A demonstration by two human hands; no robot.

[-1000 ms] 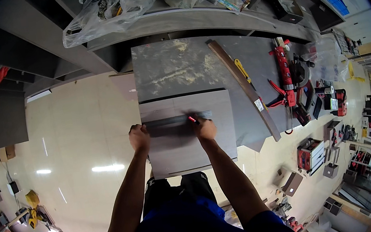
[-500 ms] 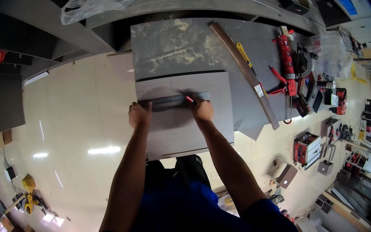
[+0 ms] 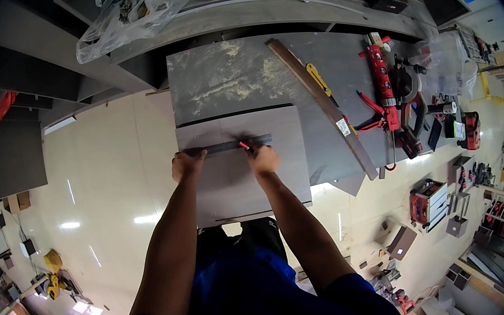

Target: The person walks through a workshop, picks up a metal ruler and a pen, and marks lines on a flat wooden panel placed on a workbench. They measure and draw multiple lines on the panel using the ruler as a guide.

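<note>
A flat grey panel [image 3: 250,190] lies in front of me on a larger dusty grey board. Across the panel, left to right, runs a dark metal ruler [image 3: 225,146]. My left hand [image 3: 189,165] grips the ruler's left end at the panel's left edge, its thumb on top. Toward the ruler's other end, my right hand [image 3: 264,158] is closed around a red pen [image 3: 244,146], whose point is at the ruler. Dark blur around the fingers hides whether the point touches the panel. A faint straight line crosses the panel's upper part.
On the dusty board [image 3: 221,75] lie a long brown strip [image 3: 322,109], a yellow utility knife [image 3: 318,79] and a red caulking gun [image 3: 382,81]. Black tools crowd its right side. Shelving with plastic bags [image 3: 141,12] runs behind; a red-and-white tool case [image 3: 428,202] stands on the floor.
The whole scene has shifted slightly left and down in view. My left hand sits a little farther right over the panel's edge. The ruler and pen keep nearly the same place on the panel.
</note>
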